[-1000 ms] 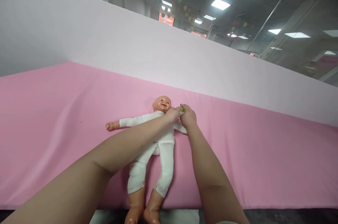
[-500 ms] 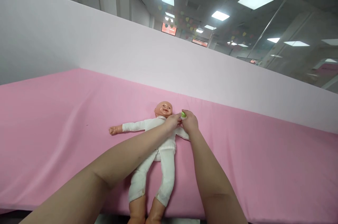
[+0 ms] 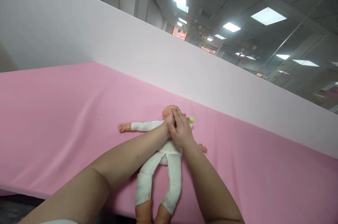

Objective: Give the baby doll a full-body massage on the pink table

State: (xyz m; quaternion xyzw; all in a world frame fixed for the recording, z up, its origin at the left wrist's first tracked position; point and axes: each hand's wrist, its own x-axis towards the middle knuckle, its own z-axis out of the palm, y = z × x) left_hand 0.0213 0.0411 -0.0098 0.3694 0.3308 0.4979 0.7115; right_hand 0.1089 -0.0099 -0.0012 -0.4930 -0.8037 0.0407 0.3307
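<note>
Pink cloth (image 3: pixel 66 118) covered the work surface, and a pale partition wall (image 3: pixel 132 51) stood along its far edge. The baby doll (image 3: pixel 169 160) lay on its back on this cloth, near the edge closest to the person, head toward the wall and legs pointing toward the camera. It wore a white garment (image 3: pixel 148 178) with long sleeves and trousers; the bare feet reached the lower edge of the frame. One doll arm extended flat to the left, ending in a small bare doll hand (image 3: pixel 121 128).

Both forearms of the person reached in from below and met over the doll's upper chest and neck. The right hand (image 3: pixel 179 130) rested there with fingers extended and laid together, covering part of the doll's face. The left hand (image 3: pixel 169 122) lay mostly hidden beneath and behind the right hand; whether it was clenched or slack could not be determined.

A small green object (image 3: pixel 191 119) lay on the cloth just beside the doll's head, on the right, apart from both hands
</note>
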